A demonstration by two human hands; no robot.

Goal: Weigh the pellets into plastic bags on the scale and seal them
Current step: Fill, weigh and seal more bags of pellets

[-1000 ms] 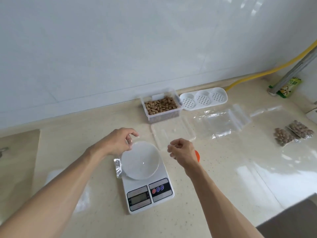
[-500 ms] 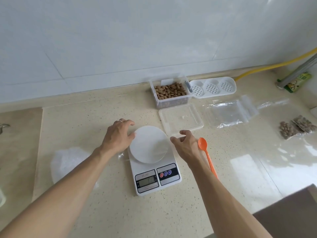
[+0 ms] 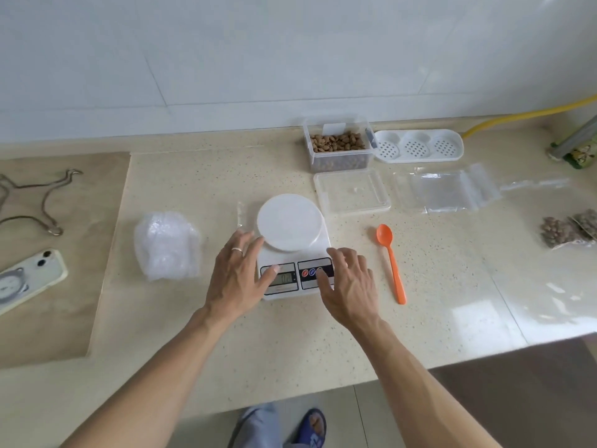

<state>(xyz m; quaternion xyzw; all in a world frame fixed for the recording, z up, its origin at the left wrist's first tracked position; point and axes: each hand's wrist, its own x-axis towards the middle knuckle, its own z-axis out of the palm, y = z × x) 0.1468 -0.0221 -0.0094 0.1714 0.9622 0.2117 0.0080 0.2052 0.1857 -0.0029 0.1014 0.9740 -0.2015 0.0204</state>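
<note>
Centrally on the desk (image 3: 323,344), white scale (image 3: 292,250) with round platter toward the wall and display toward the person, long axis running near to far; digits on display blurred, unreadable. Left hand (image 3: 237,279) and right hand (image 3: 350,286) released, fingers spread over its front panel. Orange spoon (image 3: 390,260) just right, bowl pointing away; pellets (image 3: 337,143) in clear tub by the wall.

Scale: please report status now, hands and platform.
Left hand open, thumb on display. Right hand open, thumb at buttons. Scale platform bare, no bag. Spoon lies right, untouched.
</note>
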